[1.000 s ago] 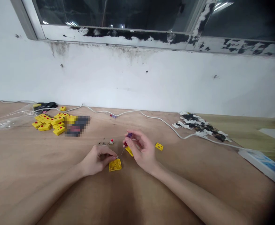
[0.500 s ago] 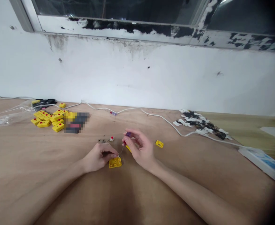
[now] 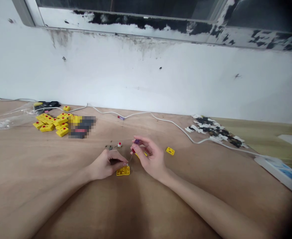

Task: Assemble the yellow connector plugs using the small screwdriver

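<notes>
My left hand [image 3: 106, 165] is closed at the upper edge of an opened yellow plastic case half [image 3: 123, 171], its inner ribs facing up. Thumb and forefinger pinch near the case's top right corner, where a tiny pale part shows; the other fingers are hidden. In my right hand [image 3: 151, 157] is a small screwdriver [image 3: 133, 150] with a purple and red handle. Its thin shaft slants down to the left fingertips. Another yellow piece [image 3: 141, 154] shows partly behind the right fingers. Beyond the left hand lie a red-and-white push button [image 3: 119, 145] and small metal bits [image 3: 109, 147].
A yellow cover [image 3: 170, 151] lies right of my hands. Several yellow cases with red buttons [image 3: 47, 127] are heaped at the left beside a clear plastic bag [image 3: 14, 118]. A white cable [image 3: 173, 122] crosses the back. Black and white parts [image 3: 215, 131] are piled at right.
The camera view has tilted slightly, shifting everything a little. Both hands keep their grips, with the screwdriver tip still at the case's corner.
</notes>
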Motion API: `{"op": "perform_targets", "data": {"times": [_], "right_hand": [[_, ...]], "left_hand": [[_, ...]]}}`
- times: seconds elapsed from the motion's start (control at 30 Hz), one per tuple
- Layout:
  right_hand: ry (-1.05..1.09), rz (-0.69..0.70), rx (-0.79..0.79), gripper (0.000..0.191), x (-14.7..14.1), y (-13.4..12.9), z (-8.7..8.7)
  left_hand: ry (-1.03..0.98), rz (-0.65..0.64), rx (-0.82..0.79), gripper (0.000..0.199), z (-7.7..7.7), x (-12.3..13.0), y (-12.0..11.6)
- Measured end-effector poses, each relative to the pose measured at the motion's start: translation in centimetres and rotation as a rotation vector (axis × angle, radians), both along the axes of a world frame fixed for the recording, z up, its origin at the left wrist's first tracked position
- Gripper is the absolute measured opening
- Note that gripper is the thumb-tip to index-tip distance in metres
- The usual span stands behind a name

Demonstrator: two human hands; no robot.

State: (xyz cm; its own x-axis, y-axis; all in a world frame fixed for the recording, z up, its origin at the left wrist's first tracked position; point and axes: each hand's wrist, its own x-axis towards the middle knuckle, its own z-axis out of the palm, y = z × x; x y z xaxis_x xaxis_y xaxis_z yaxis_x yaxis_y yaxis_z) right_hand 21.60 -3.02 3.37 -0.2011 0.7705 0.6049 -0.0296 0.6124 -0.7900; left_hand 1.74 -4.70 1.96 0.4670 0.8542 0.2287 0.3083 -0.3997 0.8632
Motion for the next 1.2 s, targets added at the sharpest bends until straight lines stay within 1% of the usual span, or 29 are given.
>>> {"op": "perform_targets", "data": {"times": [0.33, 0.7, 0.9, 1.03, 1.2], "right_hand": [[0.022, 0.008, -0.059, 0.025, -0.1, 0.2, 0.0], [0.052, 0.038, -0.079, 0.026, -0.3, 0.3, -0.3], [0.055, 0.025, -0.082, 0.026, -0.5, 0.4, -0.6], [0.002, 0.019, -0.016, 0.026, -0.3, 0.2, -0.1], [-0.128, 0.109, 0.083, 0.026, 0.5, -0.1, 1.5]], "left_hand": [[0.031, -0.067, 0.066, 0.020, 0.0, -0.4, 0.2], [0.033, -0.099, 0.131, 0.024, -0.3, -0.7, 0.4], [0.009, -0.148, 0.180, 0.017, -0.5, -0.8, 0.6], [0.018, -0.170, 0.212, 0.014, -0.4, -0.8, 0.5], [0.053, -0.140, 0.218, 0.012, -0.4, -1.0, 0.3]]}}
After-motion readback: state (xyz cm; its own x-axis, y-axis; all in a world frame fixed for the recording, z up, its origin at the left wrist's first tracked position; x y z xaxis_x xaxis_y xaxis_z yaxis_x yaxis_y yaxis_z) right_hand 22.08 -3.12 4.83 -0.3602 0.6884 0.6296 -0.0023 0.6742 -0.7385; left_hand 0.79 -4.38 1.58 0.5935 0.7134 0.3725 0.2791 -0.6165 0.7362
